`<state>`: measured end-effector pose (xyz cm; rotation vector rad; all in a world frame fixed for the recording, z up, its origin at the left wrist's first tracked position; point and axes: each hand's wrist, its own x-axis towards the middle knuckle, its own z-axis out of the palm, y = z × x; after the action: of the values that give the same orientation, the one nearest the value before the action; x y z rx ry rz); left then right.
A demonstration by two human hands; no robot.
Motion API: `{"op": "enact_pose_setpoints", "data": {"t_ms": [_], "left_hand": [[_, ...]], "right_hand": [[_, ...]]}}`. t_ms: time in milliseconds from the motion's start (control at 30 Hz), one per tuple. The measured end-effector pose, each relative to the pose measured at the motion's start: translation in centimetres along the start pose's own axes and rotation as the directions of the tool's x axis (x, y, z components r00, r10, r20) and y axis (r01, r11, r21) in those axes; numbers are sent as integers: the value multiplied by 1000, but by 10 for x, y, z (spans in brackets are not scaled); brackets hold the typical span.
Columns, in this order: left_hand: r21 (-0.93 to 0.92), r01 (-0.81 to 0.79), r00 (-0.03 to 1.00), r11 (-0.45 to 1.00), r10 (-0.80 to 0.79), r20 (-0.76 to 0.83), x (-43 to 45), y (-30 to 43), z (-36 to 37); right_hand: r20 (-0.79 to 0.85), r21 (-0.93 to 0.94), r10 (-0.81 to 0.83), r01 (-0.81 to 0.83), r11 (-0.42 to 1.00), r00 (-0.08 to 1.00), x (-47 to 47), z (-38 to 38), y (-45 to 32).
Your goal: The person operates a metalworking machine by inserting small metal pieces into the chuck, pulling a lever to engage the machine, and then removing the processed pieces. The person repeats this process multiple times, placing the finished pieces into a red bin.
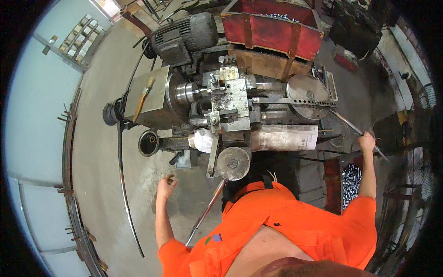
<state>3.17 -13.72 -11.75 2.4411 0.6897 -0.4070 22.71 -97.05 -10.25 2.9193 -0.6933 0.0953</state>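
Note:
My right hand [367, 142] is closed around a long metal lever [347, 123] at the right end of a small lathe. This lever runs up to a round metal disc [309, 90], crossed by a flat bar with a row of holes [294, 101]. My left hand [166, 185] hangs over the floor, left of a second disc [232, 163]. Its fingers are curled; whether something small sits between them is unclear. Ahead are the lathe's chuck [186, 92], a thin workpiece [200, 90] and the tool slide [230, 100] strewn with dark chips.
A wooden-handled brush [142, 100] lies on the headstock [147, 97]. Behind stands an electric motor [187, 34] beside a red bin [270, 33]. Small metal pieces [351, 183] fill a container under my right arm. Another lever [206, 211] slants down near my body.

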Motion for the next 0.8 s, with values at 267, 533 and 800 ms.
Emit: {"op": "enact_pose_setpoints", "data": {"t_ms": [267, 533, 800], "left_hand": [[-214, -230, 878, 949, 297, 374, -119, 151, 22], [-123, -285, 906, 951, 309, 288, -108, 152, 55], [-64, -293, 916, 954, 299, 269, -105, 145, 59]], "right_hand": [[54, 295, -33, 16, 955, 998, -170, -24, -30], [159, 542, 20, -104, 834, 987, -214, -56, -71], [131, 560, -30, -50, 827, 991, -208, -40, -57]]}}
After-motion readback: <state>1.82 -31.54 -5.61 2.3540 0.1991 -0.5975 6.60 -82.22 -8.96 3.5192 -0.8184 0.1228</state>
